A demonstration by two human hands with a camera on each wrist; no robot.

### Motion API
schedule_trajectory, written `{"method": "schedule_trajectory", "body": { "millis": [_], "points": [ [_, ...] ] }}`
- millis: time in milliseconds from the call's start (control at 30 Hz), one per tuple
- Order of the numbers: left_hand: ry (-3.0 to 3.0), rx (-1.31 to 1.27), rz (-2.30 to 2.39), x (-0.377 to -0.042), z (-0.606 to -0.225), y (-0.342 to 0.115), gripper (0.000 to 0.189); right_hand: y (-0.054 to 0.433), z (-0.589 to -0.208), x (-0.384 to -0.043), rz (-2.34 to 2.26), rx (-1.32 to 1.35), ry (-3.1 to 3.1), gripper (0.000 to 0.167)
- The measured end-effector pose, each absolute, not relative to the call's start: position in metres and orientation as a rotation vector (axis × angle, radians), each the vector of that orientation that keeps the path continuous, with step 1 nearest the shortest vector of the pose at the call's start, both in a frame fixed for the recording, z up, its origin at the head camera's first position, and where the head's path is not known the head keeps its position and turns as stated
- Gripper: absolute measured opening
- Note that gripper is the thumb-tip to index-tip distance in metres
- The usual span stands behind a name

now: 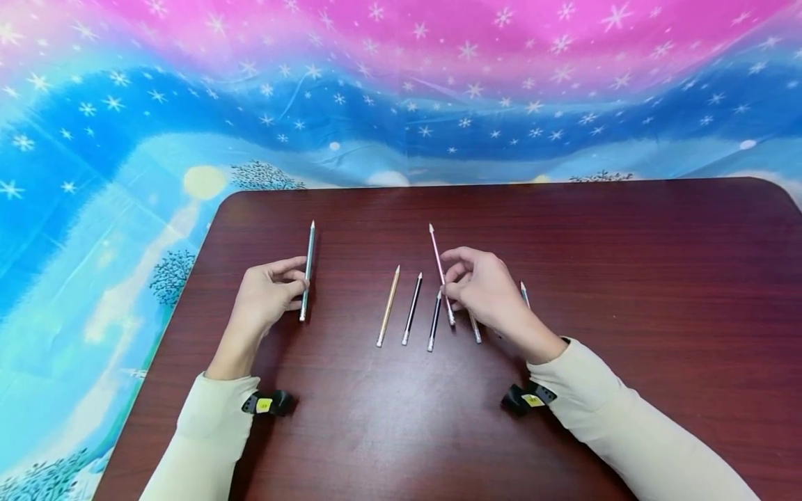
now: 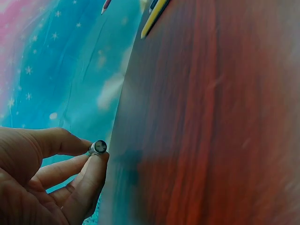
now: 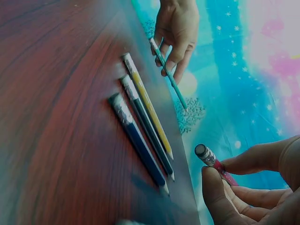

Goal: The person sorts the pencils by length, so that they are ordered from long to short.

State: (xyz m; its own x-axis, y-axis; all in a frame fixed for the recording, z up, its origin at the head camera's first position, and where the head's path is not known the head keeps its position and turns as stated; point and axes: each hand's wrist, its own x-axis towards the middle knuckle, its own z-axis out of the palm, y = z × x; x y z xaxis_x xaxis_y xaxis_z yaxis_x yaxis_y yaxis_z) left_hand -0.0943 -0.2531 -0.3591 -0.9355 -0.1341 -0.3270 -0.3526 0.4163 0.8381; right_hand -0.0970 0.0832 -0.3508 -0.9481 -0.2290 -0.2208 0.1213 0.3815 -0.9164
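My left hand (image 1: 266, 292) pinches a green pencil (image 1: 310, 250) between thumb and fingers, its sharpened tip pointing away and its eraser end towards me. A pink pencil (image 1: 436, 250) is pinched in my right hand (image 1: 491, 285), also tip away from me; the right wrist view shows its eraser end close up. Between the hands lie a yellow pencil (image 1: 388, 306), a black pencil (image 1: 412, 308) and a dark blue pencil (image 3: 143, 147), side by side on the table. Under the right hand, another pencil (image 1: 475, 328) is mostly hidden.
Beyond the right hand, the tip of one more pencil (image 1: 525, 293) shows, the rest covered by the hand. The dark red-brown wooden table (image 1: 658, 278) ends at a rounded back edge. Behind it hangs a pink and blue snowflake cloth (image 1: 401, 90).
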Motion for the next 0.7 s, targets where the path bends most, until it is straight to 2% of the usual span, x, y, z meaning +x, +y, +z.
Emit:
{"method": "schedule_trajectory", "body": {
  "millis": [700],
  "points": [
    [2.522, -0.626, 1.519, -0.137, -0.367, -0.293, 0.041, 0.017, -0.348, -0.112, -1.674, -0.132, 2.242, 0.047]
  ]
}}
